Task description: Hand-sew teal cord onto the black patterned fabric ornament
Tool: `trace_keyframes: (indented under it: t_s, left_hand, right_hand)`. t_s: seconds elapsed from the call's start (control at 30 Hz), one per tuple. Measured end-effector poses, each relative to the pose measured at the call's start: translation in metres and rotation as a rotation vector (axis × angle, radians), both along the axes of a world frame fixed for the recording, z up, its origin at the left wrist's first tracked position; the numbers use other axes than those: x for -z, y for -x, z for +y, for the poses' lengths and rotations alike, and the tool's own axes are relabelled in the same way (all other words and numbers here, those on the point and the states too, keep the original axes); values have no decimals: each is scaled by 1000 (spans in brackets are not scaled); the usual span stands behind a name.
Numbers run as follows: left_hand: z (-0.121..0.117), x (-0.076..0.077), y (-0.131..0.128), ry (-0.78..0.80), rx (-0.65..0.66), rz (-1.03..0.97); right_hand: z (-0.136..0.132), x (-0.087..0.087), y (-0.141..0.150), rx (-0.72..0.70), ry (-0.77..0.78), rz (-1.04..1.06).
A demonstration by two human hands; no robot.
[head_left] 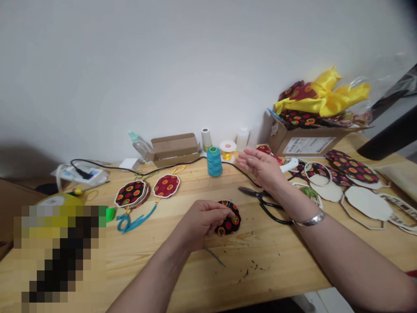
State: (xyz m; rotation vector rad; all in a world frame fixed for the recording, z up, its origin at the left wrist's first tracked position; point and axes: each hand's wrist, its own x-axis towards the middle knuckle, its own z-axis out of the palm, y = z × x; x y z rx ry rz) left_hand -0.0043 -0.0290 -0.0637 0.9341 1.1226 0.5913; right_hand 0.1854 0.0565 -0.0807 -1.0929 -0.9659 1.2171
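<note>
My left hand (203, 221) is closed in a pinch at a small round piece covered in black fabric with red and orange motifs (233, 226). Its fingers cover the left part of that piece. A thin teal cord (215, 256) trails out below the same hand onto the table. My right hand (260, 167), a silver bangle on its wrist, is raised with fingers stretched out and nothing visible in them. Black-handled scissors (260, 195) lie open beneath the right forearm. A cone of teal thread (214, 163) stands left of the right hand.
Finished fabric pendants (132, 193) with teal tassels lie at left. An open cardboard box (308, 141) heaped with fabric stands back right. Wooden frames and blanks (368, 204) cover the right side. A black cable (169, 164) crosses behind; dark scraps (252, 265) dot the front.
</note>
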Motion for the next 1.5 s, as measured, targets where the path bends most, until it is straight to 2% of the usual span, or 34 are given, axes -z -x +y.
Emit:
trace_keyframes:
  t_s: [0.13,0.2,0.3,0.4,0.5,0.6,0.67,0.77,0.87,0.97,1.1,1.2,1.33,1.43,1.5]
  left_hand:
    - [2,2,-1,-19,-38,14]
    - [2,2,-1,-13,-53,5]
    - [2,1,-2,4,-88,-31]
    - [2,0,-2,10,-116,-50]
    - [3,1,-2,-8,-127,-59]
    - [5,4,0,-30,-124,-65]
    - [5,6,2,-40,-124,-66]
    - [5,8,5,-62,-138,-64]
    - [4,7,5,-76,-146,-81]
    - [3,5,3,-73,-148,-100]
    - [4,5,2,-66,-158,-97]
    - [5,6,3,-83,-173,-75]
    - [7,8,3,-95,-229,-66]
    - [7,8,3,-105,-269,-56]
    - [8,9,3,-110,-283,-50]
  right_hand:
    - [-1,3,-2,94,-62,-260]
    - [-4,2,-4,165,-172,-544]
    - [-11,-7,-8,270,-379,-992]
    - [-20,-23,-10,300,-458,-1139]
    - [-31,-42,-10,212,-421,-1289]
    - [-44,-56,-7,-20,-284,-1490]
    - [-54,-56,-6,-180,-191,-1612]
    - [-73,-42,-12,-304,-152,-1738]
    - [-91,-16,-27,-330,-177,-1756]
    - [-102,7,-40,-286,-220,-1744]
    - [-101,19,-45,-219,-223,-1804]
    - [-95,13,-50,-218,-147,-1772]
    - [-91,-9,-60,-271,-8,-1544]
    - [-89,-26,-55,-317,3,-1202]
    - [-85,-36,-41,-442,7,-867]
